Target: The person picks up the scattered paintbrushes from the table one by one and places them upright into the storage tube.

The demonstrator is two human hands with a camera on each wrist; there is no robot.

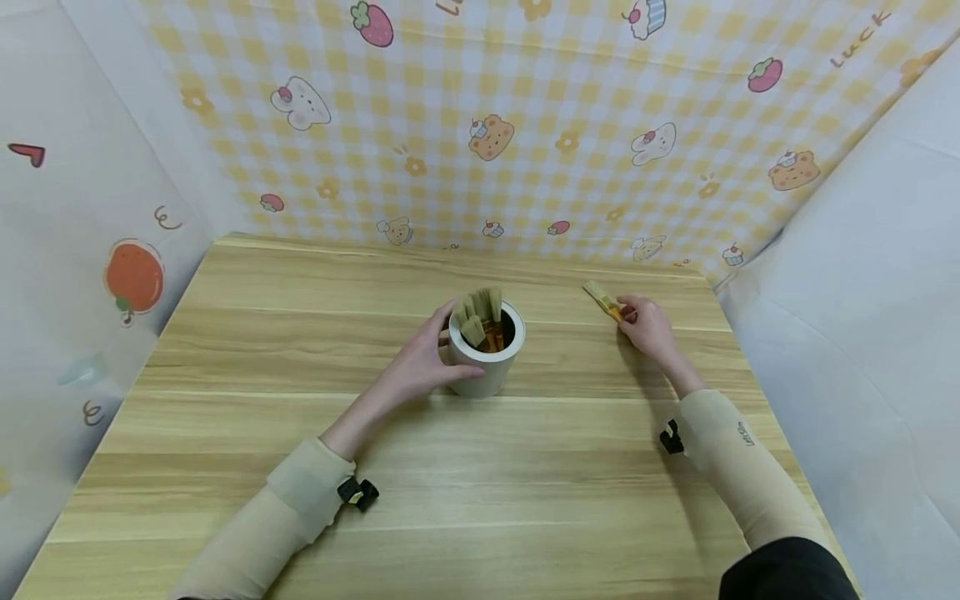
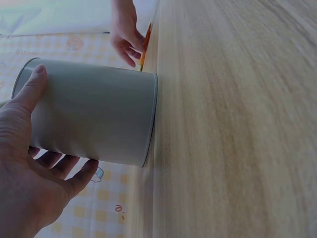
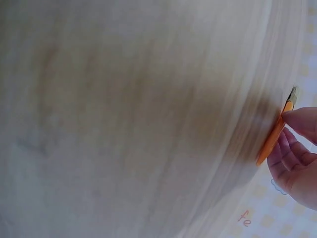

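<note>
At the wooden table's (image 1: 300, 433) centre, the left hand (image 1: 420, 367) grips a white brush pot (image 1: 487, 367); at its three o'clock, the right hand (image 1: 648, 325) pinches an orange-handled paintbrush (image 1: 603, 300) lying flat. Lifting it potward likely follows.

Bright, even light overhead; soft shadows fall under both forearms. Head view is sharp but bowed at its edges. Right wrist view is heavily blurred across the table (image 3: 124, 114).
</note>
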